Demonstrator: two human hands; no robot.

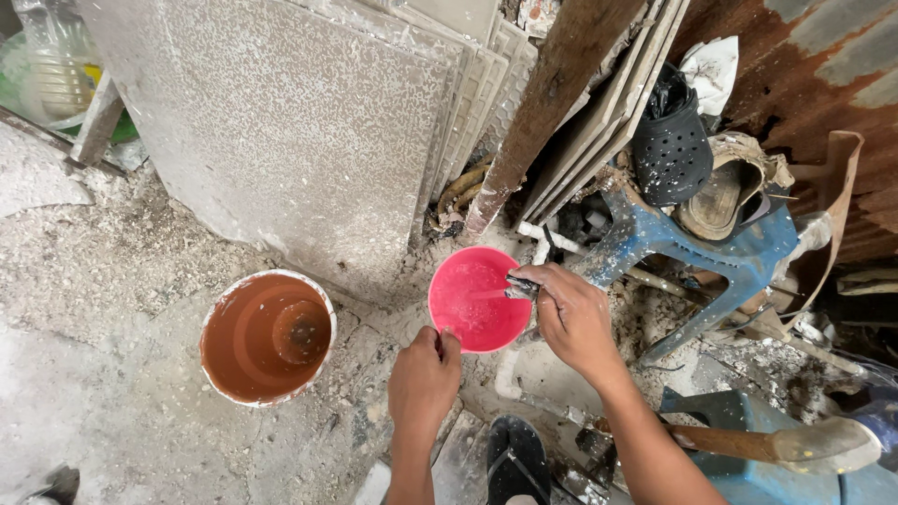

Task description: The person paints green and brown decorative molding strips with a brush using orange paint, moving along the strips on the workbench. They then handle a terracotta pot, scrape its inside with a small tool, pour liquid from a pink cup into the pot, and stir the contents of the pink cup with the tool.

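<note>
Pinching the near rim of a pink bowl [479, 297], your left hand [423, 379] has its fingers closed on the edge, seemingly to keep the bowl steady on the dusty floor [112, 281]. Your right hand [572, 316] is wrapped tight around a small dark tool [520, 286] whose tip reaches over the bowl's far rim into the wet pale film inside. An orange bucket [267, 337] stands apart to the left, and tiles [299, 122] lean behind.
</note>
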